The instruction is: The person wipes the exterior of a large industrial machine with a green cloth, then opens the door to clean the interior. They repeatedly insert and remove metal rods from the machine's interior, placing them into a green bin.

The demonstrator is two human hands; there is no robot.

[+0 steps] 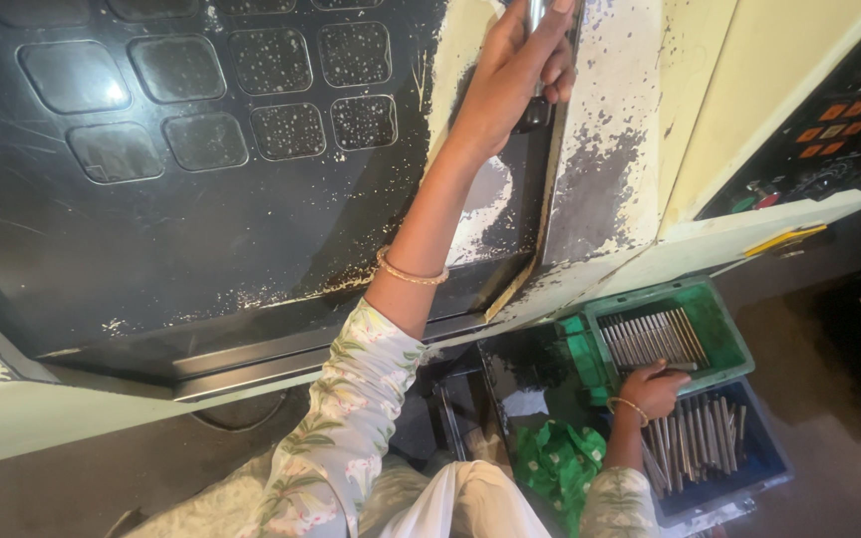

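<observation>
My left hand [520,70] is raised and wrapped around the metal handle [538,60] of a dark sliding machine door [201,219] with worn paint. A thin bangle sits on that wrist. My right hand [653,389] reaches down low and grips a metal rod [672,368] at the edge between two bins. The green bin [724,334] holds a row of several metal rods. The blue bin [749,453] below it holds several more rods lying side by side.
A control panel [829,130] with orange and red buttons is at the upper right. A green cloth [555,463] lies by my lap. The cream machine housing [610,179] has chipped paint. Dark floor lies to the right.
</observation>
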